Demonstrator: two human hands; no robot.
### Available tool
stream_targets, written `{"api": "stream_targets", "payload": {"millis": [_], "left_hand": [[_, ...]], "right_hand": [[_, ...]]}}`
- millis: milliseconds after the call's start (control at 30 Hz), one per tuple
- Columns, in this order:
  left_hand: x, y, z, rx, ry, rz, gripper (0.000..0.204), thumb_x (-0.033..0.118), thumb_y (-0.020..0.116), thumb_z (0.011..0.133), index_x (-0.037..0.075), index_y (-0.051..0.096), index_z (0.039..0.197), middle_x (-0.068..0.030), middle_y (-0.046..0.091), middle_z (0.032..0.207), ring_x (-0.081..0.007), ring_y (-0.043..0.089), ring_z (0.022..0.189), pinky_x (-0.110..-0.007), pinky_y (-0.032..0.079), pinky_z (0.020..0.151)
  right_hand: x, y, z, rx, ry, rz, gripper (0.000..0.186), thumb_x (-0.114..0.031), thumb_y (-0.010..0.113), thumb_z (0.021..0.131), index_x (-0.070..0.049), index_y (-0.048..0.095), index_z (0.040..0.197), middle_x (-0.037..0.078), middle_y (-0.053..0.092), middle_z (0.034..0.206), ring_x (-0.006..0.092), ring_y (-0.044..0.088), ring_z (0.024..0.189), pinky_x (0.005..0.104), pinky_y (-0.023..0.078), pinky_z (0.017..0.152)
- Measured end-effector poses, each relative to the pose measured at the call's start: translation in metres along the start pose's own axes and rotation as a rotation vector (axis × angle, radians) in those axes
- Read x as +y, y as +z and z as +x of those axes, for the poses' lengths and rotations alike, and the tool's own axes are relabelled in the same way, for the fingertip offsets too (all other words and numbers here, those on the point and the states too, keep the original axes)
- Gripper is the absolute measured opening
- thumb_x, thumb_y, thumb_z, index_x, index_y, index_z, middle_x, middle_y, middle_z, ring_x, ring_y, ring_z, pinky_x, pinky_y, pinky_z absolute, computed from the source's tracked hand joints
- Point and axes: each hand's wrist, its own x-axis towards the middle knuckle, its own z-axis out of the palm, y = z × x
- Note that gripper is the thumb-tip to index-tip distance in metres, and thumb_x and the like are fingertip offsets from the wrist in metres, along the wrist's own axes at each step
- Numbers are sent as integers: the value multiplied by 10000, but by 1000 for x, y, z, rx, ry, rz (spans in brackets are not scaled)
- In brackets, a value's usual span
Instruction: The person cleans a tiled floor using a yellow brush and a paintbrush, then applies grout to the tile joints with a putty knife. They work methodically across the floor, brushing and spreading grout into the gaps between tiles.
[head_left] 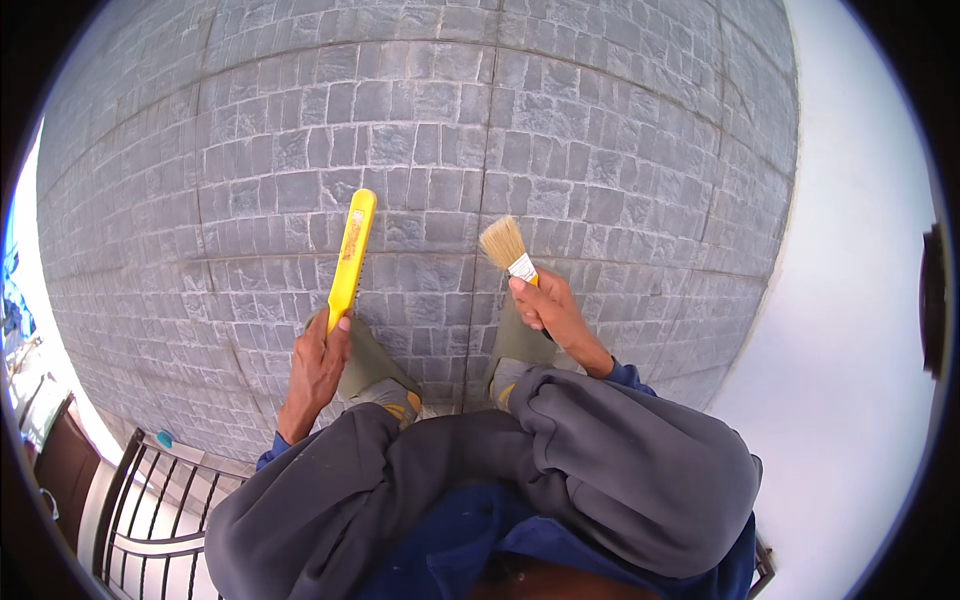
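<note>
left hand point(318, 362): your grip wraps the yellow tool point(349, 258), tip at 12 o'clock against the tiled wall point(420, 130).
right hand point(548, 308): pinches the paintbrush point(508, 250) ferrule, bristles at 11 o'clock for control.

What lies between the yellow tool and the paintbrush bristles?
Only bare grey stone tiles, with one vertical joint running down, seen in the head view. The yellow tool in the left hand and the paintbrush stay apart.

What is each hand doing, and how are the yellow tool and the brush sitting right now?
Left hand: closed around the long yellow plastic tool, which is tilted against the grey tiled surface.
Right hand: closed around the flat pale-bristled paintbrush, bristles pointing away.
</note>
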Motion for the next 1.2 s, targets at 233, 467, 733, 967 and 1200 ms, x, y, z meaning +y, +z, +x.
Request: {"api": "stream_targets", "payload": {"millis": [233,467,733,967,1200], "left_hand": [[-2,1,-10,-2,-114,-87,306,285,486,1040,5,580,961,-32,527,632,-105,458,493,-289,372,463],[-1,15,-2,-63,-96,-58,316,283,495,1035,5,587,916,-18,516,624,-91,441,508,-278,360,483],[-3,11,0,-48,-31,-11,289,252,498,1030,-11,608,981,-23,505,622,-98,460,551,-288,365,507],[-1,12,-4,-47,-55,7,285,250,501,1027,-10,614,996,-27,514,619,-109,468,558,-303,371,519],[-6,12,-3,-36,-19,16,292,257,511,1020,-11,605,953,-42,520,616,-131,475,564,-319,377,532]], "right_hand": [[15,-17,-32,385,-6,-683,556,-575,715,828,-21,688,777,101,638,614,227,623,567,380,463,545],[22,-11,-44,517,117,-732,644,-648,721,768,-16,676,885,130,653,661,290,642,634,417,484,600],[23,-17,-52,411,-121,-505,501,-477,458,1014,-1,558,1134,168,675,829,306,673,721,388,497,661],[28,-31,-45,226,-83,-2,396,-327,381,1068,13,573,1132,66,617,861,117,582,748,264,469,657],[25,-24,-37,400,-174,-158,373,-230,442,1054,10,559,1314,46,603,860,112,567,753,263,477,644]]}}
